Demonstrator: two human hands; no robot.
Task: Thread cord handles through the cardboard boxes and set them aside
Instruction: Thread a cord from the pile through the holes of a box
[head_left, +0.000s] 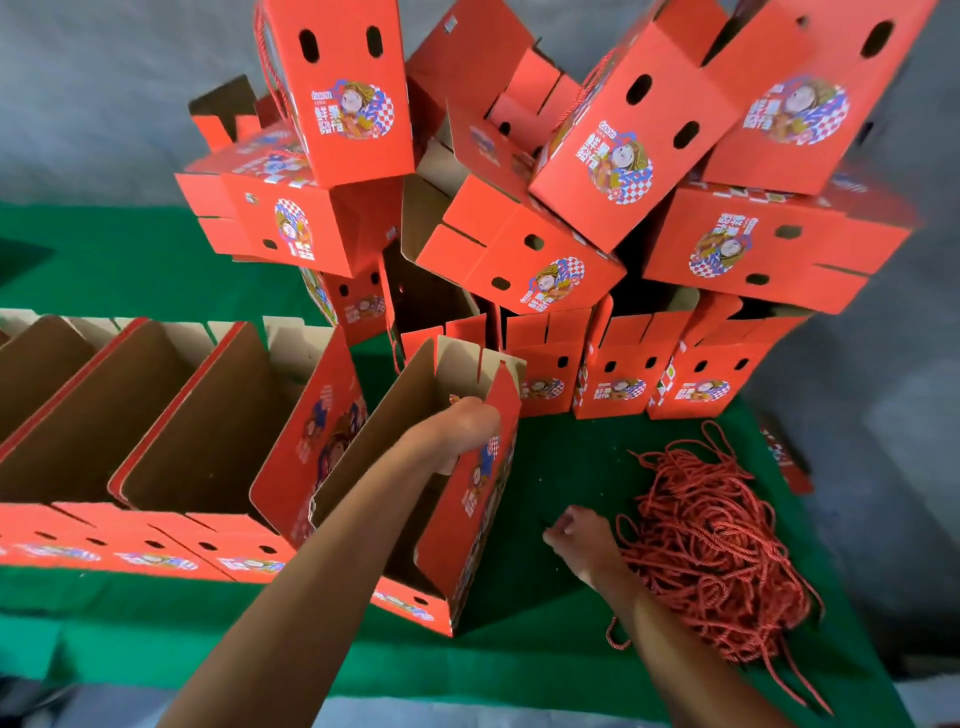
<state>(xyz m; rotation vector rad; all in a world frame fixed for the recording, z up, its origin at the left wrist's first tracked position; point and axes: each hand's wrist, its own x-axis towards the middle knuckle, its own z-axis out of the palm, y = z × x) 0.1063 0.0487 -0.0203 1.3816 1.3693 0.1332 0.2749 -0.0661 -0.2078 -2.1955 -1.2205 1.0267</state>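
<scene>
Head view: my left hand (457, 431) grips wall of open red box (415, 519) on green table (156, 623). Right hand (582, 540) at cord pile (711, 556); pinch unclear. Step: fetching cord. Next: feed end through box hole.

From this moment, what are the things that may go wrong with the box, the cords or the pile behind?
1. The left hand grips the open box only at its top edge, so the box may tip or its wall may bend.
2. The right hand reaches into a tangled heap of red cords; pulling one may drag out several, or knot them.
3. The finished boxes behind are stacked crookedly and lean; a bump may bring them down.
</scene>
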